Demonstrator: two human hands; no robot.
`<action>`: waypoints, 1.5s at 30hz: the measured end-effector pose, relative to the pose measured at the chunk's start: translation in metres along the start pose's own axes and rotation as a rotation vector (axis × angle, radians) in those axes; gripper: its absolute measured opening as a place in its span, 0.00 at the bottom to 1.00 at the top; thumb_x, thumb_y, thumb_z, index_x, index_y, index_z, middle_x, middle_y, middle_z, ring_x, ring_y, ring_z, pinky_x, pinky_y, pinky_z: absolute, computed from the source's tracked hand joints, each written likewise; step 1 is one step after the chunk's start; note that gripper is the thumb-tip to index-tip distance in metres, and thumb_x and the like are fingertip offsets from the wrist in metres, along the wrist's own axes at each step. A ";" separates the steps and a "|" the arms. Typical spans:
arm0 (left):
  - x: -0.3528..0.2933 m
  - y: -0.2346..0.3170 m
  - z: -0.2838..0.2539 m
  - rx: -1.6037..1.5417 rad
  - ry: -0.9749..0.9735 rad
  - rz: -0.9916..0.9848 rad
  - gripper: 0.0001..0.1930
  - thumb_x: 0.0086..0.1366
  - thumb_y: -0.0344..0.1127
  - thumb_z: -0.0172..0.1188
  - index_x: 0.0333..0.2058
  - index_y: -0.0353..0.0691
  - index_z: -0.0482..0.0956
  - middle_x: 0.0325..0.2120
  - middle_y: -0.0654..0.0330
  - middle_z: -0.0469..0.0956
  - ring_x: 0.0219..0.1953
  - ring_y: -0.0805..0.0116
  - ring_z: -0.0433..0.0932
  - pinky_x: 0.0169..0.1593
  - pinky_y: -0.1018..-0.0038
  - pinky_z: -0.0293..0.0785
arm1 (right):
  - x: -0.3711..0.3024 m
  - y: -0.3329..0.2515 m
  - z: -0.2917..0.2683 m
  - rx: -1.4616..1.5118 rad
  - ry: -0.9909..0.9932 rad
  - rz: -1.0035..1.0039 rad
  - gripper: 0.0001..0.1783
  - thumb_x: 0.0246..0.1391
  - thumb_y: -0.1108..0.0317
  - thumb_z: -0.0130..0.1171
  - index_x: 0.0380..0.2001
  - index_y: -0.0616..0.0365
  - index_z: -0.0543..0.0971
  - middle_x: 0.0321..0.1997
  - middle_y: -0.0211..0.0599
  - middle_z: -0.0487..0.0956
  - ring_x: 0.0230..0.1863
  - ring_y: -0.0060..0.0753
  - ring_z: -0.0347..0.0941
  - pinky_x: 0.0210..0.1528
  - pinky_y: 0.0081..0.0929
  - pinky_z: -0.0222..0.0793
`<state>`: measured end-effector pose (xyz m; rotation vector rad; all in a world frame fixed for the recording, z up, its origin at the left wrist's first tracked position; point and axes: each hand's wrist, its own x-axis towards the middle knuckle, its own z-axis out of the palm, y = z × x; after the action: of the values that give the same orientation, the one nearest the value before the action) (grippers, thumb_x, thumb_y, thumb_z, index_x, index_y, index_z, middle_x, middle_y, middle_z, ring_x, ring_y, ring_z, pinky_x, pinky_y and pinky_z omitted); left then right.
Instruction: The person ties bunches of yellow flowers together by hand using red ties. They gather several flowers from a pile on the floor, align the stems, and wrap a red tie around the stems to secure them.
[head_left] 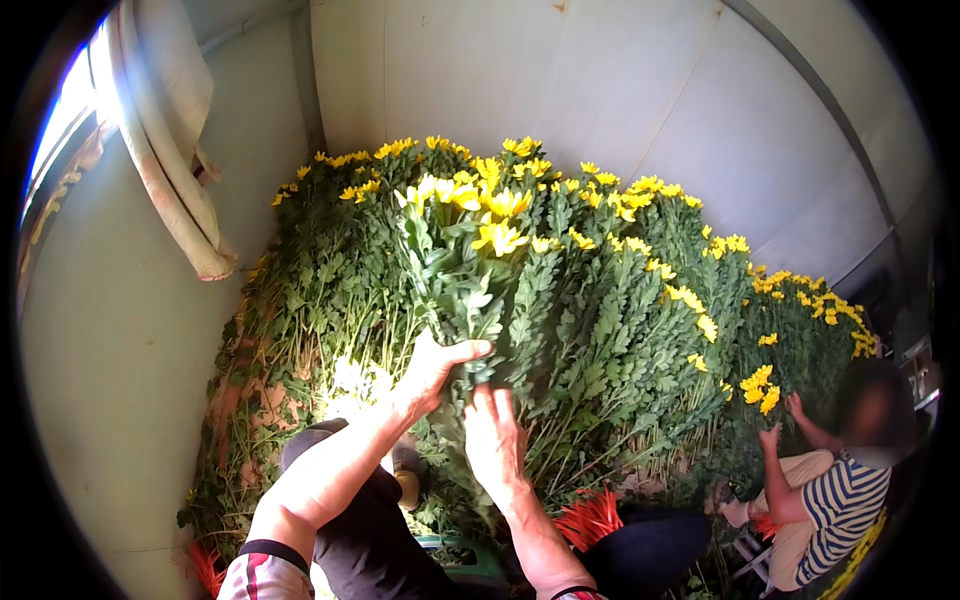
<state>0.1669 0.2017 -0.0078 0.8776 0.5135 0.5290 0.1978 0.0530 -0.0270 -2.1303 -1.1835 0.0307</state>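
A bunch of yellow chrysanthemums (470, 270) stands upright in front of me, its flower heads on top and leafy green stems below. My left hand (438, 366) is closed round the stems at mid-height, the thumb lying across them. Just below and to the right, my right hand (494, 440) has its fingers against the lower stems of the same bunch. Its thumb is hidden. Behind and to the right spreads a big heap of cut chrysanthemums (600, 330), their yellow heads pointing away from me.
At the right a co-worker in a striped shirt (840, 505) sits, hands near more yellow flowers (760, 388). Red strips (590, 518) lie by my right leg. A green plastic seat or crate (465, 560) shows below me. Pale walls (560, 90) enclose the heap; a curtain (180, 180) hangs left.
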 end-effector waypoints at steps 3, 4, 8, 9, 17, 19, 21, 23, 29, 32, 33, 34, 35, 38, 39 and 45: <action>-0.001 -0.001 -0.002 0.031 -0.077 -0.095 0.22 0.47 0.24 0.68 0.44 0.34 0.77 0.33 0.60 0.81 0.33 0.71 0.79 0.41 0.73 0.77 | 0.005 0.014 -0.025 -0.159 0.264 -0.246 0.25 0.53 0.51 0.63 0.47 0.55 0.74 0.44 0.40 0.73 0.42 0.38 0.71 0.42 0.40 0.72; -0.002 -0.001 -0.006 0.046 -0.122 -0.099 0.22 0.47 0.24 0.67 0.44 0.34 0.77 0.34 0.61 0.81 0.34 0.71 0.79 0.42 0.72 0.77 | 0.019 0.018 -0.039 -0.019 0.360 -0.208 0.26 0.54 0.50 0.62 0.48 0.56 0.73 0.45 0.42 0.73 0.44 0.38 0.71 0.45 0.40 0.71; -0.012 -0.010 0.006 0.116 -0.312 -0.159 0.23 0.48 0.24 0.67 0.46 0.36 0.77 0.36 0.63 0.81 0.36 0.73 0.78 0.45 0.73 0.75 | 0.071 0.044 -0.062 0.820 0.395 0.032 0.24 0.58 0.55 0.56 0.51 0.62 0.71 0.46 0.44 0.75 0.43 0.32 0.72 0.42 0.36 0.70; -0.014 -0.013 0.009 0.148 -0.349 -0.146 0.22 0.48 0.24 0.67 0.45 0.37 0.77 0.36 0.64 0.81 0.36 0.74 0.78 0.45 0.74 0.75 | 0.072 0.045 -0.063 0.853 0.315 0.226 0.21 0.59 0.58 0.56 0.49 0.62 0.73 0.43 0.40 0.77 0.39 0.29 0.72 0.39 0.32 0.69; -0.017 -0.041 0.028 0.145 -0.298 -0.235 0.19 0.53 0.24 0.69 0.45 0.36 0.79 0.39 0.60 0.82 0.38 0.73 0.80 0.48 0.72 0.76 | 0.067 0.050 -0.058 1.080 0.490 0.681 0.14 0.58 0.62 0.61 0.40 0.62 0.77 0.36 0.28 0.78 0.35 0.21 0.71 0.38 0.26 0.66; -0.015 -0.049 0.029 0.165 -0.267 -0.165 0.19 0.54 0.25 0.68 0.46 0.36 0.79 0.39 0.61 0.82 0.39 0.73 0.80 0.49 0.73 0.76 | 0.070 0.057 -0.049 1.149 0.547 0.650 0.14 0.57 0.62 0.62 0.40 0.61 0.77 0.37 0.27 0.78 0.35 0.20 0.71 0.39 0.26 0.67; -0.013 -0.057 0.034 0.272 -0.413 -0.138 0.20 0.55 0.26 0.68 0.48 0.36 0.77 0.41 0.62 0.81 0.41 0.72 0.79 0.50 0.74 0.75 | 0.076 0.076 -0.028 1.322 0.708 0.391 0.14 0.57 0.63 0.62 0.41 0.60 0.77 0.38 0.26 0.78 0.36 0.19 0.72 0.41 0.27 0.68; -0.011 -0.051 0.033 0.253 -0.435 -0.183 0.24 0.53 0.27 0.70 0.50 0.38 0.75 0.42 0.64 0.80 0.44 0.72 0.78 0.52 0.70 0.74 | 0.090 0.065 -0.024 1.417 0.677 0.219 0.14 0.56 0.64 0.62 0.42 0.60 0.77 0.39 0.27 0.79 0.38 0.20 0.73 0.42 0.27 0.68; -0.009 -0.044 0.039 0.425 -0.453 -0.262 0.20 0.57 0.32 0.69 0.48 0.39 0.76 0.39 0.65 0.79 0.41 0.74 0.76 0.46 0.74 0.74 | 0.066 0.084 -0.053 1.325 0.332 0.576 0.42 0.49 0.55 0.69 0.62 0.60 0.62 0.57 0.42 0.72 0.54 0.34 0.70 0.57 0.33 0.65; -0.009 -0.040 0.045 0.434 -0.489 -0.283 0.19 0.57 0.33 0.69 0.47 0.38 0.77 0.37 0.64 0.81 0.38 0.73 0.78 0.45 0.74 0.75 | 0.067 0.065 -0.083 1.469 0.258 0.667 0.30 0.48 0.66 0.68 0.54 0.64 0.71 0.51 0.40 0.78 0.48 0.33 0.76 0.54 0.31 0.70; -0.009 -0.044 0.045 0.451 -0.470 -0.271 0.19 0.56 0.33 0.70 0.46 0.38 0.77 0.37 0.64 0.81 0.38 0.74 0.78 0.45 0.74 0.75 | 0.067 0.064 -0.088 1.567 0.264 0.736 0.26 0.48 0.72 0.68 0.52 0.64 0.73 0.50 0.40 0.78 0.48 0.33 0.75 0.54 0.31 0.70; -0.008 -0.048 0.043 0.470 -0.453 -0.260 0.19 0.56 0.33 0.70 0.45 0.38 0.78 0.37 0.63 0.81 0.38 0.74 0.78 0.45 0.74 0.75 | 0.068 0.078 -0.073 1.651 0.291 0.695 0.25 0.48 0.74 0.67 0.50 0.64 0.74 0.49 0.39 0.79 0.47 0.32 0.75 0.54 0.31 0.70; -0.007 -0.051 0.046 0.488 -0.461 -0.257 0.19 0.55 0.33 0.71 0.45 0.38 0.78 0.37 0.63 0.81 0.38 0.74 0.78 0.45 0.73 0.75 | 0.067 0.088 -0.068 1.724 0.348 0.649 0.23 0.48 0.76 0.66 0.49 0.64 0.74 0.48 0.39 0.79 0.47 0.32 0.75 0.53 0.31 0.70; -0.014 -0.056 0.052 0.634 -0.411 -0.119 0.17 0.53 0.30 0.70 0.43 0.37 0.80 0.35 0.63 0.82 0.35 0.75 0.78 0.43 0.75 0.75 | 0.069 0.083 -0.049 1.663 0.450 0.473 0.24 0.47 0.74 0.67 0.49 0.64 0.74 0.47 0.35 0.78 0.47 0.29 0.74 0.51 0.30 0.70; -0.016 -0.063 0.044 0.561 -0.353 -0.043 0.15 0.52 0.30 0.70 0.40 0.38 0.80 0.33 0.64 0.81 0.33 0.75 0.77 0.41 0.75 0.75 | 0.073 0.072 -0.046 1.636 0.472 0.342 0.25 0.47 0.72 0.67 0.50 0.65 0.73 0.47 0.34 0.78 0.47 0.30 0.74 0.52 0.30 0.70; -0.004 -0.062 0.022 0.375 -0.043 -0.131 0.17 0.46 0.24 0.68 0.38 0.36 0.77 0.30 0.66 0.78 0.30 0.74 0.76 0.39 0.74 0.74 | 0.052 0.151 -0.037 0.903 0.500 0.287 0.38 0.53 0.50 0.63 0.61 0.57 0.63 0.58 0.47 0.71 0.57 0.40 0.67 0.57 0.43 0.66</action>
<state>0.1905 0.1536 -0.0456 1.2002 0.6375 0.2961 0.3527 0.0192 -0.0704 -1.3565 -0.4191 0.1263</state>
